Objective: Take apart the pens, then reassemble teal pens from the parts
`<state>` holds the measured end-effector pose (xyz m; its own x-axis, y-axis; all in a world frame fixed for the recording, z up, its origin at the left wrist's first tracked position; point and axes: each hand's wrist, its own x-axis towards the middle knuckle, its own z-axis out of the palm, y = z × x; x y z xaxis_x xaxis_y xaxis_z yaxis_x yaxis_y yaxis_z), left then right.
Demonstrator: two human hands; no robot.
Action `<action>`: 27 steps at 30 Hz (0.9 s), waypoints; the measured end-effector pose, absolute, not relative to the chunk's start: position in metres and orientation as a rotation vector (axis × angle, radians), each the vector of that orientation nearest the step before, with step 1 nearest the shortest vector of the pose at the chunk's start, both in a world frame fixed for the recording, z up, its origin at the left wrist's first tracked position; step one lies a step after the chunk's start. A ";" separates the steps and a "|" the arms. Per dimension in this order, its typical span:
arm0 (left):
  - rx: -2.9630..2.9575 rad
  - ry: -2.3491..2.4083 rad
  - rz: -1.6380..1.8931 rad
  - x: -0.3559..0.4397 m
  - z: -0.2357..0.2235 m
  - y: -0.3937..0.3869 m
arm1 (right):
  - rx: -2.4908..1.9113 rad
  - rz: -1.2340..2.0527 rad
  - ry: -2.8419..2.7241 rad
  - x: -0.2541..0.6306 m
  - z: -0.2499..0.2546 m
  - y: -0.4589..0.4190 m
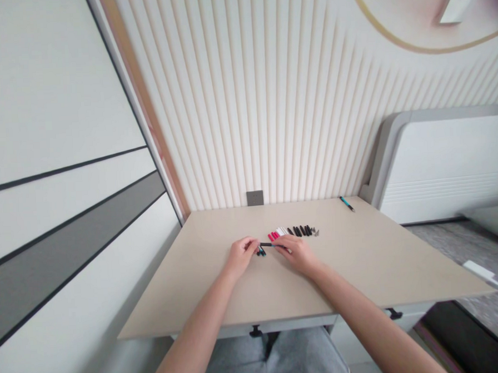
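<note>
My left hand (241, 253) and my right hand (294, 250) are close together above the desk, each with its fingers closed in a pinch. A thin black pen barrel (266, 244) spans the gap between them, with a touch of blue by the right fingers. Several short dark pieces with blue-green parts (261, 252) lie just under the left fingertips. Behind the hands is a row of small parts: pink tubes (273, 236), white tubes (281, 231), black tubes (302, 230) and tiny metallic pieces (315, 231). My right hand partly covers the front of this row.
A blue and black pen (347, 204) lies at the back right of the beige desk (187, 273). The ribbed wall behind carries a dark socket (255, 198). A white cabinet (69, 262) rises on the left, and a bed headboard (444, 165) stands on the right.
</note>
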<state>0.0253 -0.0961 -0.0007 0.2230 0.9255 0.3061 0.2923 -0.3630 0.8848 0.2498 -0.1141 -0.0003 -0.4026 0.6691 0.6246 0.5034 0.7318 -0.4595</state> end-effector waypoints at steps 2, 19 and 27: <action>1.806 1.115 1.152 0.025 0.000 -0.096 | -0.901 0.241 -2.084 0.250 -0.001 -0.114; 1.859 1.072 1.121 0.025 -0.001 -0.096 | -0.941 0.302 -2.074 0.250 0.002 -0.116; 1.803 1.096 1.211 0.025 0.001 -0.096 | -1.139 0.596 -1.757 0.249 -0.007 -0.106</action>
